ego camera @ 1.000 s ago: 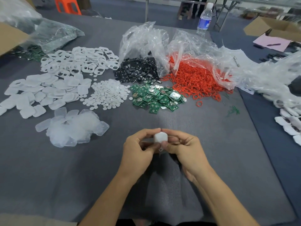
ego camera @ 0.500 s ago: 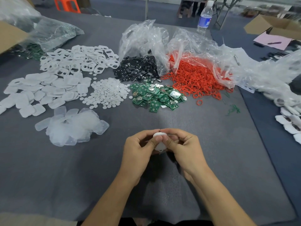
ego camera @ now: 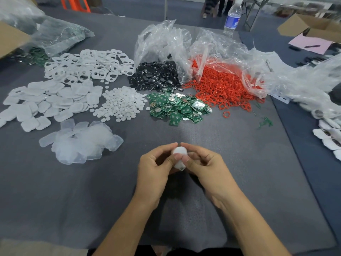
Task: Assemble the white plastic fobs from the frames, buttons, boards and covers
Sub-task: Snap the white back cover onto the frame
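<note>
Since the earlier frames the white fob point(ego camera: 180, 150) has tipped so that more of its rounded face shows, and both thumbs have closed onto it; the hands remain in the same spot, nearer the person than the pile of green boards point(ego camera: 177, 108). The left hand point(ego camera: 155, 169) and right hand point(ego camera: 208, 169) each grasp the fob, fingers curled behind it. The left thumb point(ego camera: 173, 159) and right thumb point(ego camera: 185, 158) press side by side on its front. The fob's small loop end points toward the person.

The grey felt-like mat point(ego camera: 230, 148) is bare between the boards and the hands, and to both sides of the hands. Its right edge meets a darker blue surface, where finished fobs point(ego camera: 330, 134) lie, well right of the boards.

Just left of the boards is a heap of small round white buttons point(ego camera: 121, 104). Farther left lie flat, rounded-rectangle white covers point(ego camera: 48, 104). Beyond these is a heap of white frames point(ego camera: 88, 65) with cut-out openings. Left of the boards and nearer the person lie translucent, soft-looking pads point(ego camera: 81, 145). Beyond the boards, glossy black parts point(ego camera: 155, 78) spill from a crumpled clear bag point(ego camera: 162, 43). To the right of the boards, thin red rings point(ego camera: 225, 89) spread out.
</note>
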Action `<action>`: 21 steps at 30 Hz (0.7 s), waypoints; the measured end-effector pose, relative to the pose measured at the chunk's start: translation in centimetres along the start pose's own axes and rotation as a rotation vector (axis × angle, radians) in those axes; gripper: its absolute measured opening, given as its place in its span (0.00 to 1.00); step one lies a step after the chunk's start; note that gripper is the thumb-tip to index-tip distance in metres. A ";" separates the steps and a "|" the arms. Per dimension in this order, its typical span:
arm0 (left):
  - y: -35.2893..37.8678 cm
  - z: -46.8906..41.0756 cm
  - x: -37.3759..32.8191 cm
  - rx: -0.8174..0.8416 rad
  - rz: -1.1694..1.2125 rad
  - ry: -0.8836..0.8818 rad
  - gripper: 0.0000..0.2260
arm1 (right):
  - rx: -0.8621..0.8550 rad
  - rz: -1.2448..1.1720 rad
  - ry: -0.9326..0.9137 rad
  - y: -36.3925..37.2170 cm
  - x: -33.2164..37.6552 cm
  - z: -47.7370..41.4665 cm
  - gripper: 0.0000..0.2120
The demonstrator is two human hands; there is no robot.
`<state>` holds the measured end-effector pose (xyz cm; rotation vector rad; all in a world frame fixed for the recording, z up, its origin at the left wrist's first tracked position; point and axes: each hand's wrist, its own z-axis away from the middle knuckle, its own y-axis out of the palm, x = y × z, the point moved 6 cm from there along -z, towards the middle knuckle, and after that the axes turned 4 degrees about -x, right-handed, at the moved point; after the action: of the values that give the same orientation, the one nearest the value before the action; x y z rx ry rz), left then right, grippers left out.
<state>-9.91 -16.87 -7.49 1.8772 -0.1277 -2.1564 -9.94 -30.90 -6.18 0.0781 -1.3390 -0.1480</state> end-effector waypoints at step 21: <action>-0.1 -1.3 -0.3 0.067 -0.003 -0.190 0.11 | -0.036 -0.132 0.154 -0.5 -0.5 -0.7 0.15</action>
<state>-8.64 -16.54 -7.46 1.7035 -0.2379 -2.3567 -9.39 -31.31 -6.90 0.1445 -1.1774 -0.2721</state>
